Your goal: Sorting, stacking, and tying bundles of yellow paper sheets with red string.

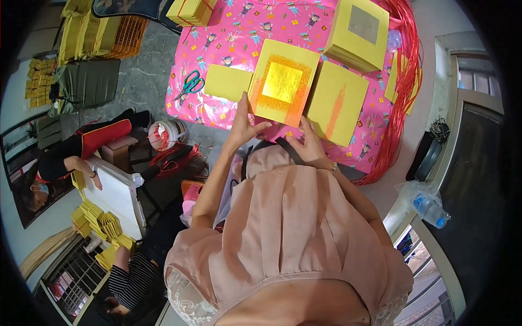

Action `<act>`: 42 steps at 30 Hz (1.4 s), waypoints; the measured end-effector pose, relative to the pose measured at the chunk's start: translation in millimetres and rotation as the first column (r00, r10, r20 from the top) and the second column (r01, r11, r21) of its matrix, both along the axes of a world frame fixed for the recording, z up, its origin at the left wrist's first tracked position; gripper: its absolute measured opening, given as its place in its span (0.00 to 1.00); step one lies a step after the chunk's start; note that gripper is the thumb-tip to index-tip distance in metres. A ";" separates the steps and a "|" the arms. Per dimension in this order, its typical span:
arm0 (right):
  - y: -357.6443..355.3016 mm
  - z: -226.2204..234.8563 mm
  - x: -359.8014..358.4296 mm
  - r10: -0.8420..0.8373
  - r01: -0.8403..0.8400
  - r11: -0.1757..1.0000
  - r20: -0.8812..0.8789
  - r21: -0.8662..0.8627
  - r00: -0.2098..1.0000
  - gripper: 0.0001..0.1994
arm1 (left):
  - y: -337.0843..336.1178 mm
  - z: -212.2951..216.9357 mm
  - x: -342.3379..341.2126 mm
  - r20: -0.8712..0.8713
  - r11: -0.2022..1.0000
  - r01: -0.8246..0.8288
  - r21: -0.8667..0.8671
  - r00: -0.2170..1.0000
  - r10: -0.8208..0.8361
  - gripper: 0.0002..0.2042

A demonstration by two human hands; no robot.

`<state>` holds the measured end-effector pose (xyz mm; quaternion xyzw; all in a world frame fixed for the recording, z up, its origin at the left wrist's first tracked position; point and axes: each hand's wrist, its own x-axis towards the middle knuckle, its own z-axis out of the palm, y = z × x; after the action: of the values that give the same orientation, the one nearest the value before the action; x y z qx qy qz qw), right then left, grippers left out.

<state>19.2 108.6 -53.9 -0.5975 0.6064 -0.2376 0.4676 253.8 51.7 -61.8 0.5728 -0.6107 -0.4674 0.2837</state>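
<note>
In front of me on the pink table lies a stack of yellow paper. Its top sheet bears a shiny gold square with orange around it. Along the stack's left edge rests my left hand, fingers stretched and thumb apart. Near the lower right corner is my right hand, its index finger at the edge and its thumb spread away. To the left lies a smaller yellow paper piece; to the right, a yellow stack with an orange streak.
Teal-handled scissors lie at the table's left. A tall yellow stack stands at the back right, beside hanging red strands. A white bucket sits left of the pink table cover. Two people work at a white table.
</note>
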 end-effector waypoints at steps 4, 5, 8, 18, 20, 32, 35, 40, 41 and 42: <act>0.3 -2.8 5.1 0.014 -0.014 0.999 -0.006 -0.050 1.000 0.36 | -0.6 -7.1 2.5 0.111 1.000 0.001 -0.005 0.994 0.000 0.58; 0.3 -4.2 3.3 0.000 0.000 1.000 -0.010 -0.027 1.000 0.36 | -1.1 -8.3 1.9 0.114 1.000 0.001 -0.014 0.993 0.001 0.58; 0.5 2.4 -0.5 -0.038 0.027 0.994 -0.105 -0.106 0.994 0.36 | -1.2 -7.5 3.2 0.138 1.000 0.006 -0.027 0.990 -0.003 0.57; -34.9 24.3 -6.2 0.182 -0.375 0.804 -0.410 -0.460 0.894 0.22 | -16.8 33.7 2.6 0.430 0.882 0.294 -0.367 0.895 -0.119 0.37; -40.5 22.2 -8.3 0.183 -0.364 0.800 -0.385 -0.476 0.905 0.19 | -20.7 33.1 3.7 0.435 0.873 0.333 -0.356 0.886 -0.160 0.33; -55.2 22.2 -10.1 0.060 -0.090 0.945 -0.104 -0.315 0.993 0.07 | -29.9 30.9 14.3 0.283 0.903 0.335 -0.270 0.924 -0.258 0.15; -58.9 20.3 -11.5 0.024 -0.027 0.986 -0.018 -0.167 1.000 0.08 | -32.2 26.7 16.2 0.229 0.917 0.312 -0.250 0.939 -0.257 0.12; -61.6 17.6 -11.7 -0.002 0.005 0.998 0.048 -0.066 0.999 0.08 | -34.1 27.8 14.5 0.209 0.928 0.285 -0.238 0.948 -0.238 0.09; -61.8 16.8 -11.9 -0.002 0.005 0.998 0.049 -0.069 0.999 0.09 | -34.3 28.0 14.1 0.205 0.933 0.278 -0.227 0.951 -0.233 0.09; -62.0 16.2 -12.0 -0.003 0.007 0.997 0.050 -0.072 0.999 0.09 | -34.7 28.5 13.8 0.202 0.938 0.272 -0.217 0.952 -0.229 0.09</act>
<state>7.3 46.6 -37.7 -0.6065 0.5872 -0.2753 0.4600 267.6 17.0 -33.3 0.4897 -0.7536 -0.3702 0.2351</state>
